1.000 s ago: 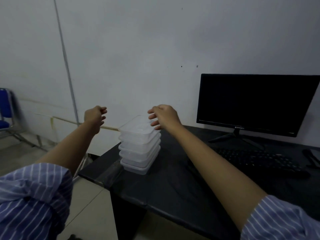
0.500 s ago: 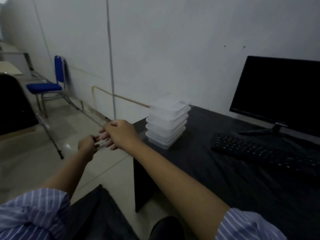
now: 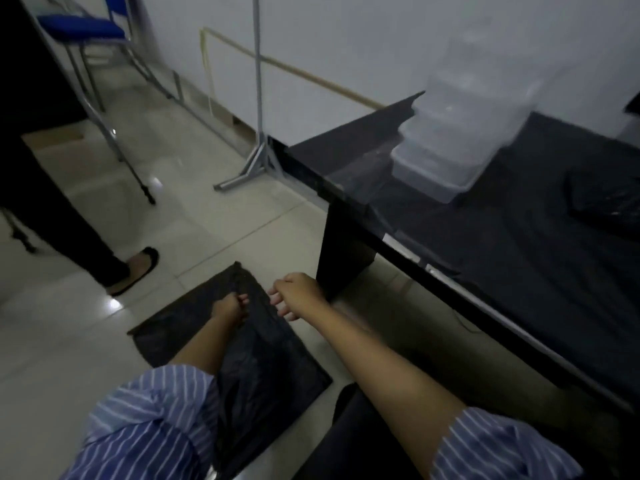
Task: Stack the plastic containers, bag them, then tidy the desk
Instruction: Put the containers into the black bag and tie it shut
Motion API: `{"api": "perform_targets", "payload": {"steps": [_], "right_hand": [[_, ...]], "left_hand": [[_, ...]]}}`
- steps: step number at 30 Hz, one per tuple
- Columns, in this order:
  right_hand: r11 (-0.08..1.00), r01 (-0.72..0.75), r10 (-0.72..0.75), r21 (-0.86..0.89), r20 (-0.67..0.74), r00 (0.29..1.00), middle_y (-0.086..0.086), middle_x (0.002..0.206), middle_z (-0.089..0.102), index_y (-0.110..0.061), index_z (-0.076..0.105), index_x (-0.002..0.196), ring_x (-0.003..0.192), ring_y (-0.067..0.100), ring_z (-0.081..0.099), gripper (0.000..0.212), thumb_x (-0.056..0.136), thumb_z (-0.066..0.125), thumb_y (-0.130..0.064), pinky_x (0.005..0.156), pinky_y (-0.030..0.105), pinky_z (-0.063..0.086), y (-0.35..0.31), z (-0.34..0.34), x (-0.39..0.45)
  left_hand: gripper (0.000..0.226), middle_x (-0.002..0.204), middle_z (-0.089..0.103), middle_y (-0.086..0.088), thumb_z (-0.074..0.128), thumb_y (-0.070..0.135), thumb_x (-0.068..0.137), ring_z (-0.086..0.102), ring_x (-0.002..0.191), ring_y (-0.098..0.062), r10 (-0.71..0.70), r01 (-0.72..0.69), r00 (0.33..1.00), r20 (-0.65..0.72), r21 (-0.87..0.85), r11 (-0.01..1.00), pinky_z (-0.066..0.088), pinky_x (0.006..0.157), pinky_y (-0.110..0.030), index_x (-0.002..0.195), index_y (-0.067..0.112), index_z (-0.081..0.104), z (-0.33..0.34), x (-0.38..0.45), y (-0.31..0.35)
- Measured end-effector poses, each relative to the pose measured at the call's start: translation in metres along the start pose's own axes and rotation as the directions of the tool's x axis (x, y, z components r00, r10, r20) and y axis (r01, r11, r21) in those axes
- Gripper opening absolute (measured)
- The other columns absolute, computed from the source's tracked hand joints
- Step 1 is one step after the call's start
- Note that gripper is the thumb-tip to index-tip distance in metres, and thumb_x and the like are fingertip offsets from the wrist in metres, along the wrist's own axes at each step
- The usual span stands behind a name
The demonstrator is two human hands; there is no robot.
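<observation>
The stack of clear plastic containers [image 3: 457,133] stood near the left corner of the black desk [image 3: 519,258], upright, with its upper tiers blurred against the white wall. A sheet of clear film lay on the desk top just in front of the stack, reaching to the desk edge. A dark object [image 3: 604,202] (identity could not be determined) lay on the desk to the right of the stack, apart from it.

Below desk level, a black plastic bag [image 3: 256,372] lay spread on the tiled floor [image 3: 207,209] beside the desk leg. The left hand [image 3: 229,309] was down on the bag with its fingers curled round a gathered fold of the bag material near the upper edge. The right hand [image 3: 296,295] hovered just beside it over the bag's right side, fingers loosely extended and holding nothing; whether its fingertips touched the bag could not be told. Both forearms were bare, with blue striped sleeves rolled back.

A second person's dark trouser leg and sandalled foot [image 3: 136,270] stood on the floor to the left, clear of the bag. A blue chair [image 3: 81,26] stood at the upper left by the wall.
</observation>
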State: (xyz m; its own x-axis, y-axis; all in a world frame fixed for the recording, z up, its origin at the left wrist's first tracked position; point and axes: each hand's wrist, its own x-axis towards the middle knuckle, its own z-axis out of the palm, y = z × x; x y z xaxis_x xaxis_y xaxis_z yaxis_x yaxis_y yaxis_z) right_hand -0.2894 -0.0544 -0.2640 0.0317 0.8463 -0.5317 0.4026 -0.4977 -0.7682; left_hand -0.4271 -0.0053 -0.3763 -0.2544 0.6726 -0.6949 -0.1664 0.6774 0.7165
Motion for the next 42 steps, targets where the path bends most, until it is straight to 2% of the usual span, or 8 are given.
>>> {"api": "perform_targets", "payload": {"steps": [6, 8, 11, 15, 19, 35, 38, 42], "right_hand": [[0.963, -0.25, 0.255, -0.095, 0.039, 0.966, 0.002, 0.075, 0.063, -0.01, 0.067, 0.084, 0.054, 0.017, 0.054, 0.027, 0.095, 0.046, -0.023, 0.051, 0.025, 0.044, 0.072, 0.028, 0.062], [0.95, -0.28, 0.287, -0.136, 0.037, 0.957, 0.006, 0.084, 0.066, -0.004, 0.07, 0.099, 0.057, 0.018, 0.055, 0.032, 0.096, 0.046, -0.024, 0.053, 0.026, 0.046, 0.092, 0.038, 0.081], [0.917, -0.374, 0.387, -0.141, 0.081, 0.918, 0.008, 0.089, 0.063, -0.001, 0.067, 0.107, 0.059, 0.019, 0.054, 0.032, 0.098, 0.044, -0.021, 0.051, 0.026, 0.045, 0.112, 0.051, 0.1], [0.847, -0.512, 0.532, -0.145, 0.203, 0.822, 0.004, 0.077, 0.055, -0.005, 0.059, 0.106, 0.059, 0.02, 0.051, 0.025, 0.101, 0.04, -0.022, 0.051, 0.027, 0.043, 0.139, 0.076, 0.118], [0.809, -0.542, 0.586, -0.228, 0.228, 0.778, 0.004, 0.073, 0.055, -0.009, 0.061, 0.104, 0.054, 0.017, 0.048, 0.027, 0.099, 0.041, -0.025, 0.05, 0.024, 0.042, 0.167, 0.089, 0.131], [0.802, -0.419, 0.547, -0.425, 0.242, 0.802, 0.017, 0.1, 0.064, 0.006, 0.062, 0.115, 0.065, 0.02, 0.054, 0.036, 0.1, 0.044, -0.022, 0.05, 0.024, 0.04, 0.229, 0.098, 0.158], [0.812, -0.399, 0.522, -0.426, 0.222, 0.824, 0.02, 0.109, 0.066, 0.006, 0.062, 0.114, 0.08, 0.027, 0.058, 0.037, 0.1, 0.044, -0.024, 0.061, 0.029, 0.045, 0.235, 0.098, 0.162], [0.811, -0.396, 0.519, -0.431, 0.214, 0.828, 0.02, 0.114, 0.065, 0.003, 0.063, 0.112, 0.098, 0.034, 0.062, 0.037, 0.098, 0.044, -0.026, 0.079, 0.037, 0.051, 0.24, 0.103, 0.165]], "left_hand": [[0.034, 0.071, 0.051, -0.006, 0.027, 0.015, 0.101, 0.05, 0.046, -0.018, -0.206, 0.206, 0.979, -0.004, 0.001, 0.979, 0.033, 0.031, -0.014, 0.08, 0.008, 0.052, -0.009, 0.054, -0.087], [0.034, 0.059, 0.053, -0.005, 0.028, 0.016, 0.101, 0.048, 0.03, -0.013, -0.275, 0.275, 0.961, -0.033, -0.006, 0.961, 0.032, 0.037, -0.017, 0.077, 0.009, 0.05, -0.012, 0.071, -0.12], [0.038, 0.043, 0.053, 0.0, 0.028, 0.018, 0.101, 0.039, 0.049, -0.017, -0.38, 0.38, 0.925, 0.018, -0.031, 0.924, 0.025, 0.048, -0.024, 0.068, 0.011, 0.046, -0.011, 0.081, -0.16], [0.042, 0.07, 0.052, -0.013, 0.024, 0.027, 0.104, 0.052, 0.044, -0.018, -0.483, 0.483, 0.875, 0.017, -0.051, 0.874, 0.042, 0.044, -0.018, 0.079, 0.007, 0.052, -0.011, 0.093, -0.207], [0.041, 0.133, 0.051, -0.016, 0.033, 0.024, 0.104, 0.055, 0.113, -0.031, -0.588, 0.579, 0.809, 0.001, -0.179, 0.796, 0.045, 0.1, -0.043, 0.136, 0.001, 0.043, -0.009, 0.102, -0.243], [0.075, 0.149, 0.03, -0.016, 0.063, 0.046, 0.087, 0.033, 0.136, -0.036, -0.875, 0.734, 0.474, 0.099, -0.593, 0.331, 0.038, 0.106, -0.05, 0.144, 0.007, 0.034, 0.007, 0.123, -0.28], [0.087, 0.153, 0.014, -0.019, 0.071, 0.042, 0.082, 0.022, 0.139, -0.042, -0.917, 0.729, 0.392, 0.079, -0.634, 0.257, 0.038, 0.105, -0.056, 0.146, 0.007, 0.024, 0.009, 0.131, -0.284], [0.07, 0.146, 0.032, -0.019, 0.07, 0.039, 0.084, 0.037, 0.131, -0.039, -0.919, 0.757, 0.381, 0.1, -0.605, 0.248, 0.045, 0.1, -0.051, 0.14, 0.006, 0.041, 0.012, 0.134, -0.288]]}}
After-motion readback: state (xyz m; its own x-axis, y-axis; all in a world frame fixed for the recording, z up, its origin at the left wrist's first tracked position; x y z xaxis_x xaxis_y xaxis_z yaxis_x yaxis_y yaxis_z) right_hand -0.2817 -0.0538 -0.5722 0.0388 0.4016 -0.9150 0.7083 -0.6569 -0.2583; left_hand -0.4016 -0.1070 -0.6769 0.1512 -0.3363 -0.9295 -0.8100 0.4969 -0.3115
